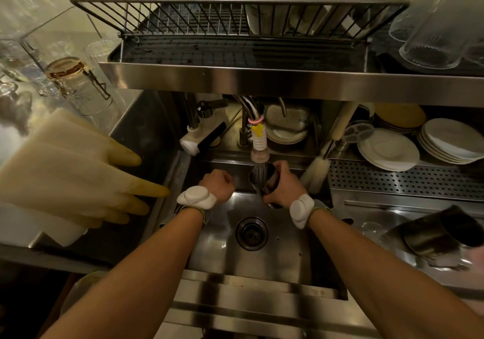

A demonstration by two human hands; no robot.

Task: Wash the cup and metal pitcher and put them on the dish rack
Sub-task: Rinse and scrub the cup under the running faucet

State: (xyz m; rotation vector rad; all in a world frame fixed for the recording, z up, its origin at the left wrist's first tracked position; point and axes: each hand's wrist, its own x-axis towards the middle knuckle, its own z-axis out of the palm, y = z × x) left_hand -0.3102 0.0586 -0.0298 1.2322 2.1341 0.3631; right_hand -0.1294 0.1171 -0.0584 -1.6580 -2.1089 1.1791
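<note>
At the far left, pale rubber gloves (78, 171) hang over the edge of the bench. The left hand (217, 185) hovers above the sink (282, 247), its grip closed in a fist, just left of the metal pitcher (271, 173) and apart from it. The pitcher sits directly under the faucet (259, 139), whose stream runs into its open mouth. The right hand (284, 187) has its grip wrapped round the pitcher's right side, holding it above the basin. Just right of that hand a white bottle brush (314, 171) leans against the sink wall. Farther right, stacked plates (387, 150) sit under the shelf that carries the dish rack (235, 19). Near right, a dark cup (432, 234), blurred, lies tilted on the bench (366, 255).
</note>
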